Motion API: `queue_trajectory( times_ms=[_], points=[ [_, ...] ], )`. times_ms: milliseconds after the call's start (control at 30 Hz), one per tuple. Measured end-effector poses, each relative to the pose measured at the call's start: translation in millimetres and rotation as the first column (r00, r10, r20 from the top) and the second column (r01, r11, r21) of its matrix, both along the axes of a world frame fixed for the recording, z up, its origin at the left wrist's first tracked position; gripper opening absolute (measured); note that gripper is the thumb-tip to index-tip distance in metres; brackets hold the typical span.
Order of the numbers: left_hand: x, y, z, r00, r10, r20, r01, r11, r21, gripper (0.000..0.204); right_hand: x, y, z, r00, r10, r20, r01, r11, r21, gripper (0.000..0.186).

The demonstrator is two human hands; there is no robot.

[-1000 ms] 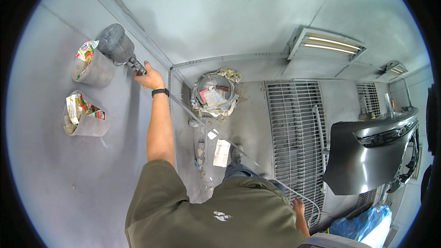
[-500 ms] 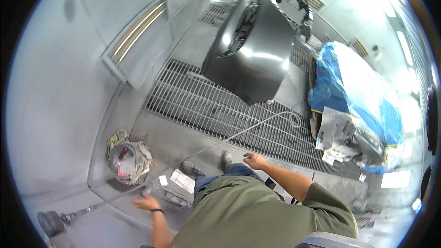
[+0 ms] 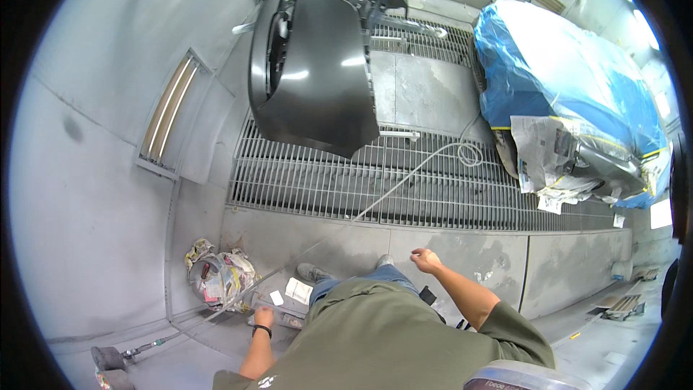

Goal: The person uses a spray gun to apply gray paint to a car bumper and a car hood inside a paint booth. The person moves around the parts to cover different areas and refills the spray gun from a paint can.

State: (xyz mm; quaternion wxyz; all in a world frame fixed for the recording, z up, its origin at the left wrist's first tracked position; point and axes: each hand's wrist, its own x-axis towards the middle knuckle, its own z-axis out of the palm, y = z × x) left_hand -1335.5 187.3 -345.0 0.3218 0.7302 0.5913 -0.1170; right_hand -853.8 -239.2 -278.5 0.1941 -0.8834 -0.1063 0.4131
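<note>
My left hand (image 3: 264,315), a dark band at its wrist, hangs low on the left with its fingers curled in. Nothing shows in its grasp. It is close to a pale hose (image 3: 294,252) and a paper sheet (image 3: 298,290) on the floor. My right hand (image 3: 426,260) hangs in front of my right hip, fingers loosely bent and a little apart, holding nothing. Ahead on the left, a dark grey car body panel (image 3: 325,79) stands raised over the floor grating (image 3: 303,180).
A bin (image 3: 195,274) of crumpled masking paper stands at left beside the wall. The hose crosses the grating to a coil (image 3: 470,154). On the right stands a car wrapped in blue and clear plastic film (image 3: 512,97). A round dark fitting (image 3: 108,358) lies lower left.
My view has shifted, so the panel sits further left and the wrapped car higher. My left hand has gone from spread fingers to curled and moved toward my body.
</note>
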Motion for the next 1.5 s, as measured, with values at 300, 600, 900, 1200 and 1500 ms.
queue_trajectory(
  times_ms=[300,600,900,1200,1500],
  points=[
    [210,-91,39,0.938,-0.289,0.19,0.343,0.85,-0.4,0.035,-32,-251,-77,0.896,-0.428,0.119,0.44,0.892,-0.102,0.044],
    [468,-163,45,0.562,-0.802,0.201,0.82,0.508,-0.264,0.036,-169,-292,-125,0.507,-0.843,-0.18,0.845,0.527,-0.091,0.03],
    [609,-223,-58,0.201,-0.969,0.145,0.894,0.121,-0.431,0.026,-105,-343,-43,0.526,-0.84,-0.133,0.811,0.542,-0.221,0.051],
    [938,-609,158,-0.394,-0.829,0.396,0.917,-0.328,0.225,0.023,13,-422,77,0.016,-1.0,-0.024,0.987,0.012,0.162,0.042],
    [1052,-887,673,-0.987,-0.048,0.151,0.149,0.038,0.988,0.066,26,-782,408,-0.477,-0.778,0.41,0.333,0.272,0.903,0.045]
  ],
)
